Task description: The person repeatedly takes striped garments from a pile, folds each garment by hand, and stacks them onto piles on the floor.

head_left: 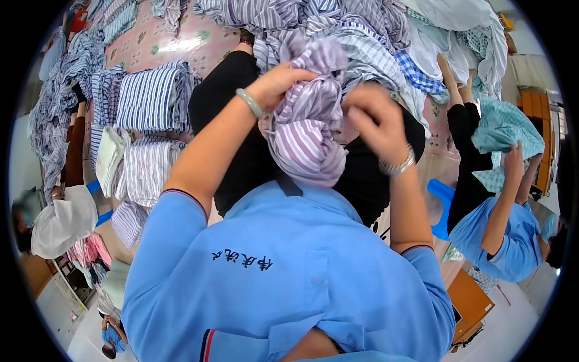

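A bunched purple-and-white striped cloth [304,145] lies over my lap, twisted and gathered toward its upper end. My left hand [280,84], with a pale bangle at the wrist, grips the cloth's upper left side between thumb and fingers. Just to the right of the cloth is my right hand [374,114], blurred by motion, its fingers curled; whether anything is in them cannot be made out. Beyond the bundle, more striped cloths [362,54] lie heaped on the table.
Folded blue-striped cloths [151,99] and grey-striped ones [151,169] are stacked at the left. A co-worker at the right holds a green checked cloth [506,133] near a blue stool [440,205]. Another person sits at the far left. The pink patterned table [175,42] shows behind.
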`<action>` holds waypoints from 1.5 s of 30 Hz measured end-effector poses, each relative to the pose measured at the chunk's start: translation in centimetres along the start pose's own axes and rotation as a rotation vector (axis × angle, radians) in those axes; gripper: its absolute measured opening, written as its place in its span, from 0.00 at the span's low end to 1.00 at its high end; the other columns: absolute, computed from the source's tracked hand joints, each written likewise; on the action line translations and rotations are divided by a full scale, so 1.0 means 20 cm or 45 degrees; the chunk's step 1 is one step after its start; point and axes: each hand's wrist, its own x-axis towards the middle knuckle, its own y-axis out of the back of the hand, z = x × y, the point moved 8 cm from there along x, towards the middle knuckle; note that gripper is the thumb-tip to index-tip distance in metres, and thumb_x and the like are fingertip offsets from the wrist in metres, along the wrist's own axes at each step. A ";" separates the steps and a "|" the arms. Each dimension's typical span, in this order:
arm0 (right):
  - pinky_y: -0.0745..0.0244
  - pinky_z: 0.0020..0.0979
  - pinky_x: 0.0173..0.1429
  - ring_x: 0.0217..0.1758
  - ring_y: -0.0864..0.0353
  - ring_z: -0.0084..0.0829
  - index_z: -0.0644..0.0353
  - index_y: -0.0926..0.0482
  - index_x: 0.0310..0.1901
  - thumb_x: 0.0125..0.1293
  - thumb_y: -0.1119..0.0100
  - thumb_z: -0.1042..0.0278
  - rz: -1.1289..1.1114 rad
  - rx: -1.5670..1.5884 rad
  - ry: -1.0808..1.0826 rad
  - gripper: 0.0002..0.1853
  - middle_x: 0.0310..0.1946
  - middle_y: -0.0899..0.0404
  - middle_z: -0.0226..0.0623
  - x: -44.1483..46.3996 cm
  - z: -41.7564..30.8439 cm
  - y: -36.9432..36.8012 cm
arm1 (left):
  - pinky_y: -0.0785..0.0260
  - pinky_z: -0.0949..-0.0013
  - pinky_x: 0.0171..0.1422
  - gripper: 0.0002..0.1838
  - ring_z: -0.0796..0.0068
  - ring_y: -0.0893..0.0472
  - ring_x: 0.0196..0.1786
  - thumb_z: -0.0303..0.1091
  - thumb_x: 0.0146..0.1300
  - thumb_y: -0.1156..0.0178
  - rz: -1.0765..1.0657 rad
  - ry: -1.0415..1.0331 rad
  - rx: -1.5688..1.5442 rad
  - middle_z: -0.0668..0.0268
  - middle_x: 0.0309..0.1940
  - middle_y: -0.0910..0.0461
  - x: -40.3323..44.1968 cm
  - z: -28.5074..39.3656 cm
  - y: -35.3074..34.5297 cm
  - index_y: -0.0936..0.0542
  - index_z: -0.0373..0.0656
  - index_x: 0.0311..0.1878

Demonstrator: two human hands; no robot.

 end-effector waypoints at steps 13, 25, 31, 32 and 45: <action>0.26 0.36 0.44 0.41 0.22 0.43 0.50 0.22 0.45 0.46 0.45 0.77 0.254 -0.410 0.341 0.20 0.37 0.21 0.38 0.53 -0.21 0.13 | 0.33 0.63 0.47 0.26 0.56 0.25 0.42 0.24 0.50 0.45 0.491 -1.315 1.296 0.52 0.48 0.27 -0.41 0.72 -0.49 0.34 0.39 0.56; 0.28 0.34 0.38 0.37 0.21 0.40 0.50 0.27 0.48 0.52 0.45 0.73 0.344 -0.687 -0.665 0.19 0.34 0.21 0.39 0.04 0.66 0.62 | 0.35 0.73 0.49 0.18 0.72 0.25 0.43 0.21 0.51 0.57 0.735 -1.449 1.897 0.61 0.40 0.24 -0.69 1.08 0.18 0.20 0.38 0.41; 0.27 0.21 0.33 0.35 0.23 0.18 0.53 0.24 0.48 0.57 0.48 0.73 0.082 0.030 -0.996 0.15 0.32 0.23 0.29 0.03 0.56 0.63 | 0.31 0.77 0.39 0.17 0.78 0.23 0.36 0.23 0.52 0.54 0.562 -0.531 1.769 0.62 0.39 0.22 -0.60 0.90 0.42 0.19 0.38 0.43; 0.25 0.19 0.34 0.36 0.24 0.15 0.55 0.23 0.48 0.59 0.49 0.73 0.156 0.341 -0.917 0.15 0.33 0.24 0.27 0.07 0.52 0.61 | 0.31 0.77 0.39 0.17 0.78 0.23 0.36 0.23 0.52 0.54 0.561 -0.539 1.769 0.62 0.39 0.22 -0.60 0.88 0.42 0.19 0.38 0.43; 0.35 0.22 0.35 0.27 0.33 0.19 0.51 0.22 0.48 0.55 0.49 0.77 0.434 -0.617 0.038 0.19 0.23 0.30 0.25 0.25 0.17 0.65 | 0.30 0.71 0.33 0.13 0.76 0.25 0.26 0.29 0.62 0.52 0.886 -0.812 2.055 0.60 0.23 0.24 -0.72 0.79 0.50 0.22 0.43 0.48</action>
